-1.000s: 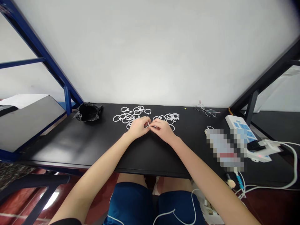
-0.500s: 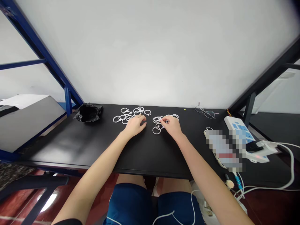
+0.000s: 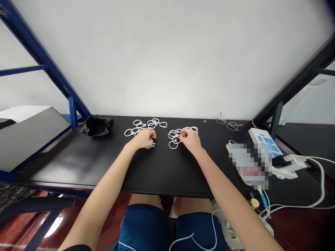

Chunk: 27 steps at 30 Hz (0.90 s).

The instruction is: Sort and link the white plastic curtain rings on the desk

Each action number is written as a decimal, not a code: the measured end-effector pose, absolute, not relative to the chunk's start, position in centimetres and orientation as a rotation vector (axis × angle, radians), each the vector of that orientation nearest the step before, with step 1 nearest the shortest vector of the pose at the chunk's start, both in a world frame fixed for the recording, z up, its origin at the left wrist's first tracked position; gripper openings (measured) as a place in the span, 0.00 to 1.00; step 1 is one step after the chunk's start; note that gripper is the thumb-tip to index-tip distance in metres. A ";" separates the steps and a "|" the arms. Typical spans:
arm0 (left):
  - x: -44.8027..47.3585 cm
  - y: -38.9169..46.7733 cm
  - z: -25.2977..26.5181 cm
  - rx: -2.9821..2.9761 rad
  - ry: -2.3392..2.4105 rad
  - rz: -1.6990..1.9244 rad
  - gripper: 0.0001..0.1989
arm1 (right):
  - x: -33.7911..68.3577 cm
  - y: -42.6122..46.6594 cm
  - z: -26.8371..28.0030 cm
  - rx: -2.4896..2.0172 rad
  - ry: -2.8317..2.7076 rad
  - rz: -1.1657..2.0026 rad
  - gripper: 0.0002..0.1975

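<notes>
Thin white plastic rings, each with a small knob, lie in two loose groups on a black table (image 3: 167, 170). My left hand (image 3: 142, 138) is over the near right side of the left group (image 3: 128, 132), fingers curled down and thumb drawn in. What lies between those fingertips is hidden. A white ring (image 3: 150, 146) shows partly from under that hand. At the right group (image 3: 173, 144), my right hand (image 3: 191, 141) pinches a white ring (image 3: 179, 132) between thumb and fingertips; the hand covers several rings there.
A crumpled black plastic bag (image 3: 104, 130) stands open at the left. Glasses (image 3: 231, 126) lie near the wall. To the right are a phone (image 3: 235, 164) and a white power strip (image 3: 261, 136), with cables (image 3: 322, 188) running over the table edge.
My left hand has moved left and its fingers have curled in, uncovering part of a ring beneath it. My right hand stays pinched at the right group. The view has shifted slightly.
</notes>
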State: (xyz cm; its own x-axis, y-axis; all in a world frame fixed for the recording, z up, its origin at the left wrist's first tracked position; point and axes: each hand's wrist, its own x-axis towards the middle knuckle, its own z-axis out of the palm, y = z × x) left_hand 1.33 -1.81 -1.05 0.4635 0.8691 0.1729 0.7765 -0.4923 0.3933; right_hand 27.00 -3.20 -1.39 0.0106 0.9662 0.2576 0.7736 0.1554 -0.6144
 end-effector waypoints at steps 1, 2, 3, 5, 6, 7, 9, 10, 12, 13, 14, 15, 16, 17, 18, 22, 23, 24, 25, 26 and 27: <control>1.4 -1.8 -1.1 2.456 1.414 0.507 0.12 | 27.0 -3.2 -1.4 -1.649 -1.802 0.386 0.08; 1.4 -1.8 -1.2 2.458 1.418 0.504 0.10 | 27.0 -3.2 -1.5 -1.640 -1.800 0.381 0.08; 1.5 -1.8 -1.3 2.462 1.420 0.505 0.09 | 27.0 -3.2 -1.6 -1.631 -1.798 0.376 0.08; 1.7 -1.7 -1.4 2.473 1.430 0.533 0.07 | 27.0 -3.1 -1.7 -1.611 -1.794 0.363 0.07; 1.7 -1.7 -1.5 2.476 1.442 0.555 0.07 | 27.0 -3.1 -1.8 -1.599 -1.795 0.357 0.07; 1.8 -1.7 -1.5 2.476 1.457 0.581 0.08 | 27.0 -3.0 -1.8 -1.590 -1.794 0.353 0.07; 1.9 -1.7 -1.5 2.479 1.502 0.657 0.09 | 27.0 -3.0 -1.9 -1.574 -1.794 0.353 0.07; 2.0 -1.7 -1.5 2.478 1.530 0.708 0.09 | 27.0 -3.0 -2.0 -1.571 -1.790 0.357 0.07; 2.0 -1.7 -1.3 2.425 1.590 0.851 0.08 | 27.0 -3.0 -2.0 -1.571 -1.776 0.366 0.07; 1.9 -1.6 -1.2 2.355 1.618 0.938 0.07 | 27.0 -3.0 -2.0 -1.568 -1.771 0.370 0.07; 1.9 -1.6 -1.0 2.260 1.639 1.021 0.06 | 27.0 -3.0 -2.0 -1.564 -1.769 0.372 0.07; 1.8 -1.5 -0.9 2.153 1.648 1.091 0.06 | 27.0 -3.0 -2.0 -1.558 -1.767 0.372 0.06; 1.8 -1.4 -0.8 2.046 1.644 1.145 0.07 | 27.0 -3.0 -2.0 -1.551 -1.768 0.372 0.06; 1.7 -1.3 -0.8 1.947 1.629 1.179 0.08 | 26.9 -3.0 -2.0 -1.543 -1.770 0.372 0.06; 1.6 -1.2 -0.8 1.856 1.598 1.197 0.09 | 26.9 -3.0 -2.0 -1.537 -1.769 0.372 0.06; 1.7 -0.9 -0.8 1.517 1.379 1.253 0.17 | 26.9 -2.9 -2.1 -1.520 -1.759 0.384 0.06; 1.7 -0.9 -0.8 1.452 1.338 1.270 0.18 | 26.9 -2.9 -2.1 -1.515 -1.756 0.387 0.06; 1.7 -0.9 -0.8 1.401 1.315 1.285 0.19 | 26.8 -2.9 -2.1 -1.509 -1.754 0.389 0.06; 1.8 -0.8 -0.8 1.360 1.309 1.292 0.20 | 26.8 -3.0 -2.1 -1.504 -1.752 0.390 0.06; 1.8 -0.8 -0.8 1.327 1.311 1.294 0.20 | 26.8 -3.0 -2.1 -1.500 -1.751 0.391 0.06; 1.9 -0.8 -0.7 1.296 1.315 1.295 0.20 | 26.8 -3.0 -2.1 -1.497 -1.751 0.392 0.06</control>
State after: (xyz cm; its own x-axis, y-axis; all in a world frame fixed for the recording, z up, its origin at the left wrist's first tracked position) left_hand 1.85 -0.84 -0.72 -0.0936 0.9918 0.0870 0.1022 -0.0774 0.9918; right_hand 26.81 -3.02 -2.07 0.0018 0.9338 0.3579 0.6918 0.2573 -0.6747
